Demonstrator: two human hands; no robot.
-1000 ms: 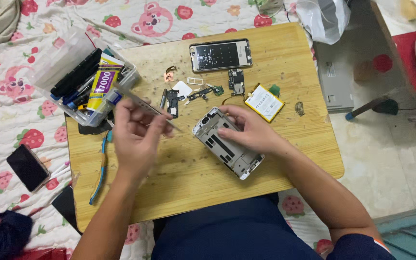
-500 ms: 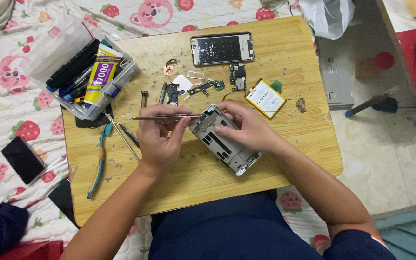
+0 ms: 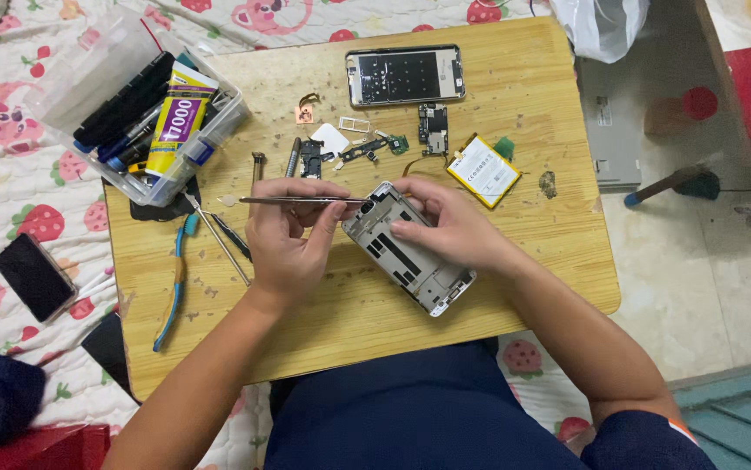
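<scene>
A low wooden tabletop [image 3: 523, 287] sits over bedding printed with strawberries and pink cartoon animals, with tiled floor off to the right. At the far left a dark phone [image 3: 34, 277] lies on the bedding, and on the tabletop's left corner stands a clear plastic box [image 3: 219, 122] of tools with a yellow-and-purple glue tube [image 3: 177, 117] in it; below it a blue-handled toothbrush [image 3: 171, 287] lies along the edge. Next comes the left hand [image 3: 287, 237], which pinches a pair of tweezers [image 3: 301, 200] between thumb and fingers. A second ago this hand was raised further left with the tweezers slanting away from the work; half a second ago it had swung in, and now the tweezers lie level with their tip touching the upper corner of the phone frame [image 3: 406, 252]. That reads as the reaching part being over and the fine picking at that corner under way. The frame itself has hardly moved: it lies tilted in the middle of the tabletop, steadied by the right hand [image 3: 449, 228], whose fingers curl over its upper edge and press it down. Behind the hands lie small loose parts [image 3: 362, 148], a circuit board [image 3: 433, 128] and a detached screen [image 3: 404, 75]; to the right, a flat battery [image 3: 483, 171].
</scene>
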